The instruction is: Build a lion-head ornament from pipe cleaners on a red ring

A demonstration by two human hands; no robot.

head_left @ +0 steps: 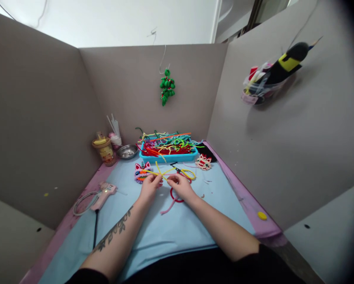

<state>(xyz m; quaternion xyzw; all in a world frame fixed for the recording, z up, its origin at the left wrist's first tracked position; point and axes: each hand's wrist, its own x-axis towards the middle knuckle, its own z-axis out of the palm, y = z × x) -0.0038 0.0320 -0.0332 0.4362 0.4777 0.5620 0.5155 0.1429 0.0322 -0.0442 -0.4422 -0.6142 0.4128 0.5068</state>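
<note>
Yellow pipe cleaners (161, 173) cross one another between my two hands, their free ends sticking up and outward. My left hand (151, 185) pinches them from the left, thumb against fingers. From the right, my right hand (179, 184) also pinches the yellow strands close to the crossing. Just behind my left hand lies a colourful pipe-cleaner animal head (142, 170) with pink ears. Scissors with yellow and red handles (189, 173) lie beyond my right hand, partly covered by it. Under that hand, a red loop (174, 196) and a pink pipe cleaner (168, 207) rest on the blue cloth.
A blue tray (168, 157) heaped with pipe cleaners stands at the back. Left are a pink glue gun (104, 194), a metal bowl (127, 152) and a jar (104, 150). A second animal head (203, 161) lies right. Grey panels (153, 86) enclose the table.
</note>
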